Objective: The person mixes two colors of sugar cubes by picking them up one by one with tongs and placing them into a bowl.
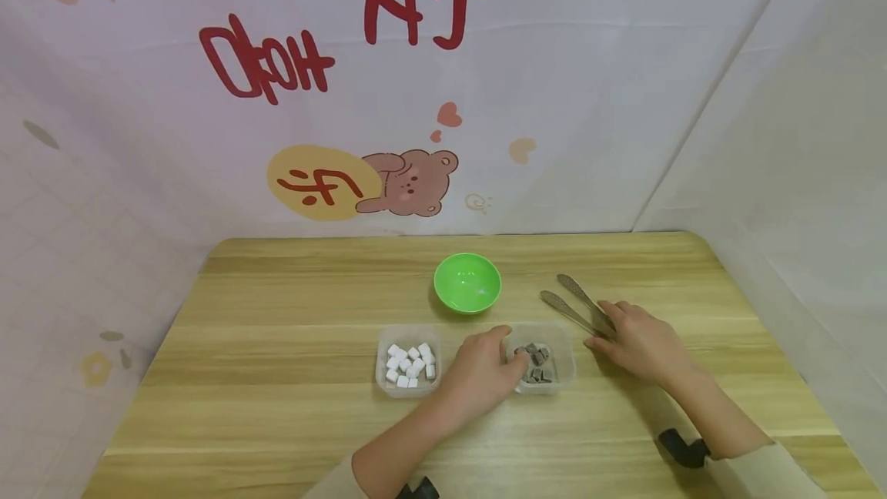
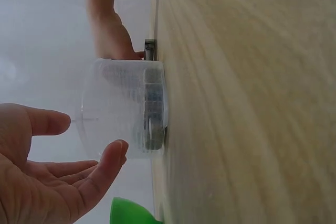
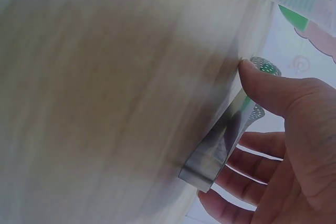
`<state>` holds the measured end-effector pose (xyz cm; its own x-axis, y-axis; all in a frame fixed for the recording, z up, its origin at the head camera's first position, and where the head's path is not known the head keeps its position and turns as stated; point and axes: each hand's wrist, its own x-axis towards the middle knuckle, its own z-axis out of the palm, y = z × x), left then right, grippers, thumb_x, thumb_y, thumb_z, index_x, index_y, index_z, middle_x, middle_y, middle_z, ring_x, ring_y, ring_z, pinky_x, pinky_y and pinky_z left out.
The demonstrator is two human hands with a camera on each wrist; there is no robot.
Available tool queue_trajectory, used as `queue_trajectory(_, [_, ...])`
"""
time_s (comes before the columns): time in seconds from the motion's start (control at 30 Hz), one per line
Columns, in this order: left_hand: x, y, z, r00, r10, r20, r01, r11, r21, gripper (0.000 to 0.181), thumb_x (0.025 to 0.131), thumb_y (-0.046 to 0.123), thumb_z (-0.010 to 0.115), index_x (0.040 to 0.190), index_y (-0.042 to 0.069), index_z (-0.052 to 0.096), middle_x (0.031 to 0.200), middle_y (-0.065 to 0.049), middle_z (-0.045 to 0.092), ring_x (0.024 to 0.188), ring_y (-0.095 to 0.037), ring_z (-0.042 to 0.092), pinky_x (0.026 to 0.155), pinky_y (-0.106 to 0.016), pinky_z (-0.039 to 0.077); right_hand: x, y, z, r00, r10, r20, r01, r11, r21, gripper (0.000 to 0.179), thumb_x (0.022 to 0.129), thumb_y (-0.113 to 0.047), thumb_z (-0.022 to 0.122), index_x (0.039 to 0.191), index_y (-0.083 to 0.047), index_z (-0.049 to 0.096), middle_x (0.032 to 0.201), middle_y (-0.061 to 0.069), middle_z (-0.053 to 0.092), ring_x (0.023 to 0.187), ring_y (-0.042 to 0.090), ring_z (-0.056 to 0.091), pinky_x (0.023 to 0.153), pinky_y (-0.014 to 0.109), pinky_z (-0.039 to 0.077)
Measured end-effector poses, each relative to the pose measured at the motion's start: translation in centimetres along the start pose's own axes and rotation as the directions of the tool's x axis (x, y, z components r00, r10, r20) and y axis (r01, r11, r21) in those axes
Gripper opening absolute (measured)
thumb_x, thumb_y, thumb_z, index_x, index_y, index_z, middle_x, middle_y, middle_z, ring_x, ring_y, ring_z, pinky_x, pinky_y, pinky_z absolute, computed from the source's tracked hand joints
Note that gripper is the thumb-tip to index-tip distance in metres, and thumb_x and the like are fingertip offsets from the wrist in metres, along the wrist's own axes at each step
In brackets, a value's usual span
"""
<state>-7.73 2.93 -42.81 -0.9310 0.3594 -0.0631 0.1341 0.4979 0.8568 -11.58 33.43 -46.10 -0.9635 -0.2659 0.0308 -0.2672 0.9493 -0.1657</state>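
My left hand (image 1: 483, 374) is at the left side of a clear plastic tub (image 1: 567, 364) with several grey-brown cubes (image 1: 537, 355) in it. In the left wrist view its thumb and fingers are spread apart beside the tub's wall (image 2: 113, 98). Farther right, my right hand (image 1: 640, 341) holds metal tongs (image 1: 568, 312) around their bent end, thumb on one side and fingers on the other. The tongs lie low at the tabletop with their arms apart, and their perforated tips show in the right wrist view.
A second clear tub (image 1: 382, 380) holding several white cubes (image 1: 409, 364) stands left of the left hand. Behind the tubs is a green bowl (image 1: 467, 283). The wooden table (image 1: 277, 299) ends against a white printed curtain (image 1: 568, 98) at the back.
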Motion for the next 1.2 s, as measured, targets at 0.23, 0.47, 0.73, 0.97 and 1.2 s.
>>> queue_trajectory(0.23, [-0.1,-0.1,0.3,0.999,-0.039,-0.005,0.039,0.998,-0.044,0.052,0.101,0.023,0.062,0.141,-0.009,0.056,0.051,0.008,0.043,0.040,-0.005,0.033,0.040,-0.026,0.033,0.1,-0.3,0.2,0.999,-0.016,-0.032,0.016,1.000,0.014,0.066,0.088,-0.036,0.083,0.133,0.007,0.062,0.117,0.025,0.069,0.104,0.045,0.068,0.073,0.061,0.057])
queue_trajectory(0.47, [0.0,-0.1,0.5,0.998,-0.050,-0.025,0.049,0.996,-0.070,0.045,0.100,0.021,0.066,0.135,-0.007,0.061,0.058,0.006,0.051,0.046,-0.006,0.042,0.044,-0.026,0.036,0.2,0.0,0.1,0.998,-0.040,-0.051,0.042,0.998,0.037,0.055,0.089,-0.028,0.084,0.126,0.007,0.066,0.104,0.018,0.070,0.091,0.038,0.071,0.067,0.055,0.057])
queue_trajectory(0.73, [0.0,-0.4,0.5,0.997,-0.073,-0.026,0.069,0.990,-0.125,0.042,0.097,0.017,0.068,0.131,-0.007,0.063,0.069,0.005,0.061,0.056,-0.008,0.055,0.054,-0.027,0.047,0.1,-0.4,-0.2,0.999,0.010,-0.051,-0.005,0.995,0.102,0.050,0.093,-0.027,0.078,0.124,0.011,0.065,0.110,0.024,0.068,0.090,0.044,0.070,0.074,0.060,0.056])
queue_trajectory(0.97, [0.1,-0.7,0.6,0.996,-0.075,-0.040,0.068,0.986,-0.153,0.040,0.095,0.015,0.069,0.129,-0.007,0.065,0.072,0.005,0.064,0.058,-0.009,0.058,0.059,-0.028,0.050,-0.1,-0.4,-1.1,0.994,0.016,-0.105,0.001,0.987,0.159,0.043,0.095,-0.018,0.075,0.123,0.013,0.064,0.107,0.025,0.064,0.079,0.039,0.069,0.069,0.057,0.056])
queue_trajectory(1.2, [0.1,-0.7,0.6,0.996,-0.081,-0.041,0.073,0.985,-0.159,0.041,0.095,0.016,0.067,0.129,-0.007,0.065,0.071,0.005,0.064,0.059,-0.009,0.058,0.059,-0.029,0.050,-0.5,-0.3,-1.7,0.993,0.013,-0.118,0.006,0.987,0.158,0.043,0.097,-0.016,0.074,0.124,0.014,0.061,0.112,0.030,0.063,0.085,0.046,0.069,0.072,0.060,0.056])
